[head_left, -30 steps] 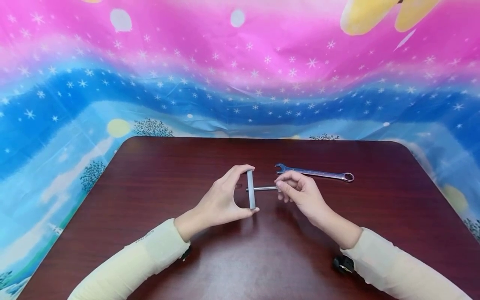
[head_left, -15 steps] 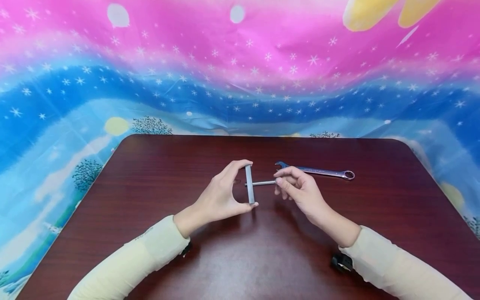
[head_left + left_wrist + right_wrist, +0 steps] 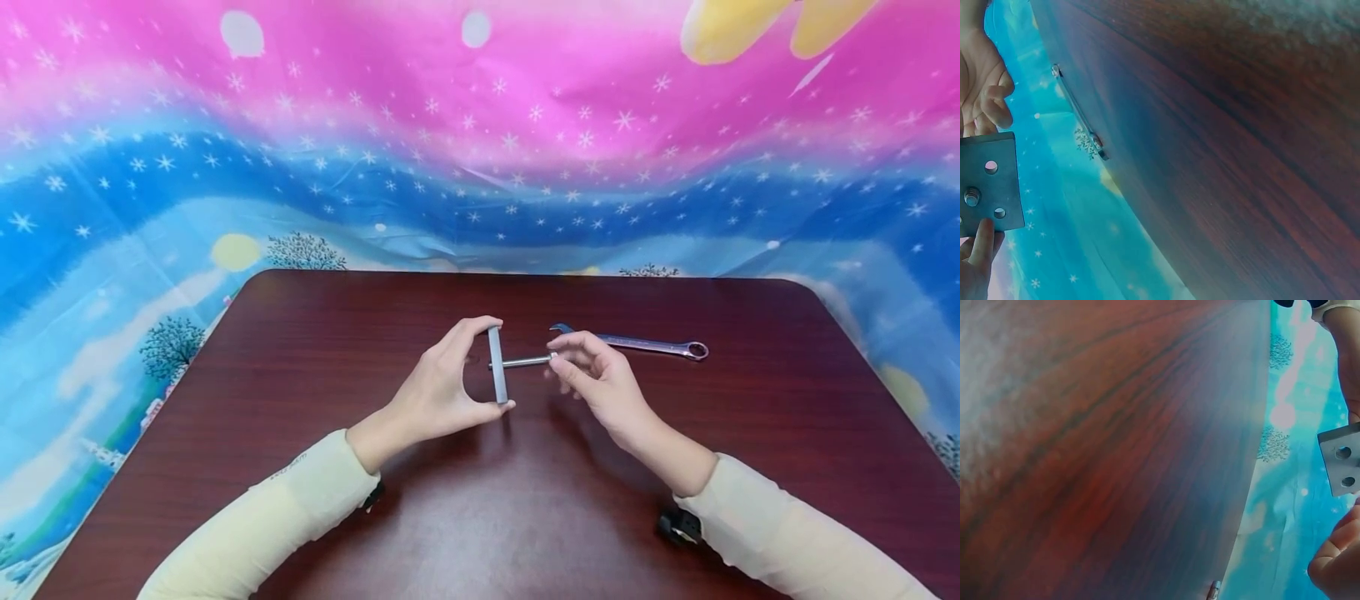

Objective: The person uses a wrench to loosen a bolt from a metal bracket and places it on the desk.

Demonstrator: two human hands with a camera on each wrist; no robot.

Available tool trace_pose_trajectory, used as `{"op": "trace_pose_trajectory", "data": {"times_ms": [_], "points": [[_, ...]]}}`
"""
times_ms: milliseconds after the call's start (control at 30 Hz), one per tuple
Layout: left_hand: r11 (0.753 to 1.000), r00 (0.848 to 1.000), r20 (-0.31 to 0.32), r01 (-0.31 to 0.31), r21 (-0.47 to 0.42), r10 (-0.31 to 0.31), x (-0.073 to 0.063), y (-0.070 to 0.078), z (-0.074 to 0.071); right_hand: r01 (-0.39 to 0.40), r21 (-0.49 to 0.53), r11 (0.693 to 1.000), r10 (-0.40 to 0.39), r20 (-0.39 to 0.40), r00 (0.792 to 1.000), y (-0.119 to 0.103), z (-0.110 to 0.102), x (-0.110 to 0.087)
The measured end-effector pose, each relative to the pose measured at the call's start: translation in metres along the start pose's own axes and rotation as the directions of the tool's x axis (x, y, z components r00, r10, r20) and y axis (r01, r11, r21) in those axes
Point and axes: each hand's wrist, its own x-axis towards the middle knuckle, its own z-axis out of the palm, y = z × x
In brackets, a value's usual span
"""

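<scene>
A flat grey metal plate (image 3: pixel 498 367) is held off the table by my left hand (image 3: pixel 435 393), its thumb on the near edge and fingertips on the far edge. Through the plate runs a long bolt (image 3: pixel 527 362), its shank pointing right. My right hand (image 3: pixel 609 382) pinches the bolt's head end, which the fingertips partly hide. In the left wrist view the plate (image 3: pixel 1007 181) shows several round holes, and the threaded bolt tip (image 3: pixel 972 197) sticks out of one. The right wrist view catches part of the plate (image 3: pixel 1335 469) and its holes.
A combination wrench (image 3: pixel 652 344) lies on the dark red-brown table (image 3: pixel 375 317) just behind my right hand. Behind the table's far edge hangs a pink and blue snow-patterned cloth (image 3: pixel 480 167). Both forearms are in cream sleeves (image 3: pixel 262 508).
Both hands, with the plate and bolt, have shifted slightly away from me and a little left. The right index finger has moved a little at the bolt head. The wrench stays put.
</scene>
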Motion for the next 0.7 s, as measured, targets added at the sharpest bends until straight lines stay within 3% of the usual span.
{"op": "trace_pose_trajectory", "data": {"times_ms": [167, 333, 500, 700], "points": [[1.0, 1.0, -0.003, -0.014, -0.001, 0.014, 0.0016, 0.0021, 0.0021, -0.001, 0.044, 0.999, 0.003, -0.052, 0.999, -0.001, 0.0, 0.0004], [1.0, 1.0, 0.004, -0.027, -0.005, 0.027, 0.0038, 0.0032, 0.0022, 0.0, 0.019, 1.0, 0.002, -0.102, 0.995, -0.0019, 0.0001, 0.0015], [1.0, 1.0, 0.007, -0.001, -0.007, 0.001, 0.0041, 0.0027, 0.0013, 0.021, -0.029, 0.999, -0.022, -0.063, 0.998, -0.0018, -0.0018, -0.0005], [1.0, 1.0, 0.012, 0.011, -0.004, -0.011, 0.0056, 0.0033, 0.002, 0.006, 0.0, 1.0, -0.005, -0.049, 0.999, -0.0002, -0.0046, 0.0003]]}}
